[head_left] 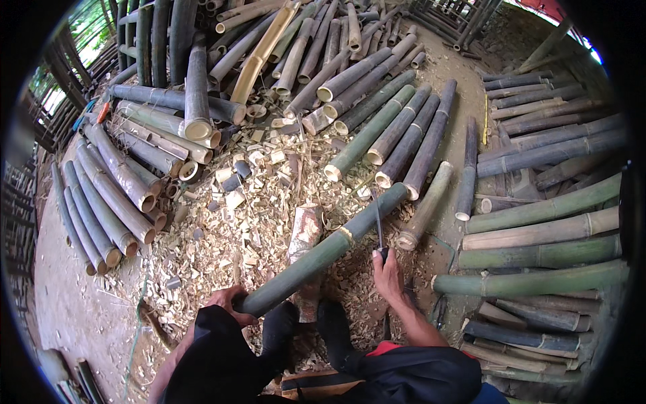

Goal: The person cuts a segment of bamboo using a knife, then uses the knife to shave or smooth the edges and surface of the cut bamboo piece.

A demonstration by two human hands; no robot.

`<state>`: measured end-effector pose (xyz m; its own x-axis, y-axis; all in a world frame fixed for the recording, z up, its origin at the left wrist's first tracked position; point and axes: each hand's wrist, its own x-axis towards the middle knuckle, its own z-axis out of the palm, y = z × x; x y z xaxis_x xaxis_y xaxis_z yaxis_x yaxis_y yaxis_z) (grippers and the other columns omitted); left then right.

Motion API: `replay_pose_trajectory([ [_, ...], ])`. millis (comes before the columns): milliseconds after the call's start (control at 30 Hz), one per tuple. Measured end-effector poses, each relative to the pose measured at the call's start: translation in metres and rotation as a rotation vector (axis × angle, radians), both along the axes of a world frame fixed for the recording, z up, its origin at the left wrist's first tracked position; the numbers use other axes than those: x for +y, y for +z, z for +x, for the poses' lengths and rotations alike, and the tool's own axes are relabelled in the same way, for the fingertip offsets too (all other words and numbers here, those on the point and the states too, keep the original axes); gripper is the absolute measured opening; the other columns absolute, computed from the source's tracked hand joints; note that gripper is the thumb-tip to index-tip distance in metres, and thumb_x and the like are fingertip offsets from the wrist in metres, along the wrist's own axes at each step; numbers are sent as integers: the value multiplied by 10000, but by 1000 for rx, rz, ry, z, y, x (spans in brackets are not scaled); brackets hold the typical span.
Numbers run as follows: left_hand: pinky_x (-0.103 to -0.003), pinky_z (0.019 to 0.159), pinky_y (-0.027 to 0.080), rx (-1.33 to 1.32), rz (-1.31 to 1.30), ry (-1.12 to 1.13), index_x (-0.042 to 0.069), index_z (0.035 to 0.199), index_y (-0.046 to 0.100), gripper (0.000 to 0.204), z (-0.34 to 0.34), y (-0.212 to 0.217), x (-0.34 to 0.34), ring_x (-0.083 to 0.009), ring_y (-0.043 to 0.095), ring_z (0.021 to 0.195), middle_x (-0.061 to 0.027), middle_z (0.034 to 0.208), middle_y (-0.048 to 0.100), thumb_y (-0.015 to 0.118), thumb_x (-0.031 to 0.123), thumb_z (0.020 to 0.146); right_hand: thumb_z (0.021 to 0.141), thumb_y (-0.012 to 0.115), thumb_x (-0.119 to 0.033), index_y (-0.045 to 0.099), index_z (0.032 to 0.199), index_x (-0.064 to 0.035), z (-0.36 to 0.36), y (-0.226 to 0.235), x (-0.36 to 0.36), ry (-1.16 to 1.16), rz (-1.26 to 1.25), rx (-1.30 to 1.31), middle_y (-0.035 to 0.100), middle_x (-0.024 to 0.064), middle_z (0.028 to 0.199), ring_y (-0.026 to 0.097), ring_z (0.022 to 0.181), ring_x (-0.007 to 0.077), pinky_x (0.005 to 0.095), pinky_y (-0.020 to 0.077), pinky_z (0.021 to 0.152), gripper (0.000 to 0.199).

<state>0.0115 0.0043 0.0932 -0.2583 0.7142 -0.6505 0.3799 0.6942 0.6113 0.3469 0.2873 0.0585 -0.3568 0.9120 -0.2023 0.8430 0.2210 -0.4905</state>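
Note:
A dark green bamboo pole (303, 269) slants from low left up to the right in front of me. My left hand (231, 303) is closed round its near end. In my right hand (390, 277) is the dark handle of a long-bladed knife (379, 225). The blade points away from me and crosses the pole near its far end; whether it touches the bamboo I cannot tell. Under the pole's middle lies a worn wooden block (306, 232), with my dark-clad legs on both sides of its near end.
Pale wood chips (249, 232) cover the ground around the block. Cut bamboo lengths (108, 195) lie at the left, with a large bamboo pile (323, 54) at the back. More green and grey poles (538, 229) are stacked on the right. A loose pole (427, 205) lies beyond the knife.

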Motion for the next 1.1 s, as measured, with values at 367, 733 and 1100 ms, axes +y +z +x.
replay_pose_trajectory([
  [367, -392, 957, 547, -345, -50, 20, -20, 1226, 708, 684, -24, 1, 1, -248, 726, 1033, -132, 1072, 758, 931, 299, 664, 1058, 595, -462, 530, 1140, -84, -1, -1, -15, 219, -11, 63, 718, 242, 816, 732, 763, 472, 573, 560, 627, 392],
  [733, -400, 937, 565, -139, -152, -232, 19, 1321, 703, 713, -16, 14, -11, -267, 755, 1075, -173, 1131, 785, 931, 289, 702, 1109, 503, -524, 499, 1141, -72, 34, -74, -24, -605, -333, 673, 490, 32, 659, 521, 429, 200, 400, 451, 400, 453],
  [1100, -402, 956, 572, -232, -42, 62, 3, 1327, 689, 755, 18, -3, -10, -270, 757, 1068, -175, 1121, 786, 944, 292, 678, 1034, 668, -459, 461, 1461, 50, 29, -28, -65, -37, 94, 38, 586, 271, 1280, 614, 1196, 360, 474, 506, 1017, 696],
])
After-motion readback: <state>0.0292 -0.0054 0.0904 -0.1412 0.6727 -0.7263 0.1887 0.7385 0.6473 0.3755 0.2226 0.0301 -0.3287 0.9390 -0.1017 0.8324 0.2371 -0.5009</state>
